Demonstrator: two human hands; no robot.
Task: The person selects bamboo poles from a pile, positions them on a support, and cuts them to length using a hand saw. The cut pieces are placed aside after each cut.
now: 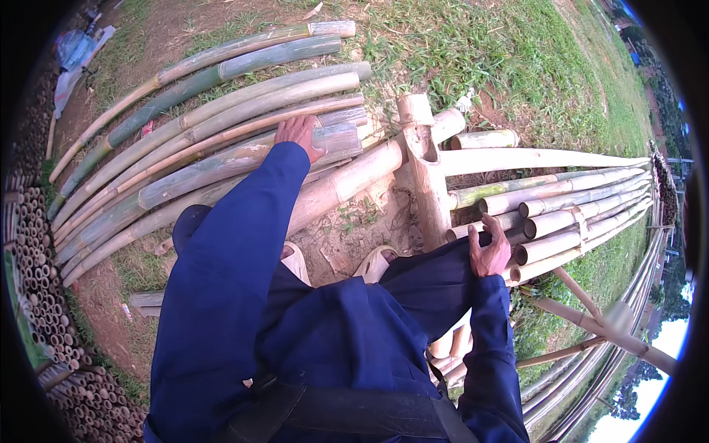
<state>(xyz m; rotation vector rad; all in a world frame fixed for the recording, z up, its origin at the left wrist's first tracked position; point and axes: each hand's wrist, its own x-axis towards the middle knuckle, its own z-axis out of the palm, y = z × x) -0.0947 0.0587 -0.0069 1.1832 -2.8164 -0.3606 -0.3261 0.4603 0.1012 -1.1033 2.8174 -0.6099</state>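
Note:
My left hand [299, 135] reaches forward to a row of cut bamboo poles on the left. Its fingers lie over the top of a thick grey-green bamboo pole [244, 159], close to the cut end, and the thumb is on the near side. The fingertips are partly hidden. My right hand [489, 249] rests at my bent right knee, holding nothing, with thumb and fingers apart. Close beside it are the cut ends of a second bundle of bamboo poles [546, 224]. Between the two groups a notched upright bamboo post [428, 192] meets a thick slanting bamboo pole [332, 184].
Light clogs [375, 263] are on my feet on bare soil. Stacked bamboo [44, 280] lines the far left. Grass [509, 59] spreads ahead. Slanting bamboo supports [628, 336] stand at the right, and a blue-and-white sheet [74, 55] lies at the upper left.

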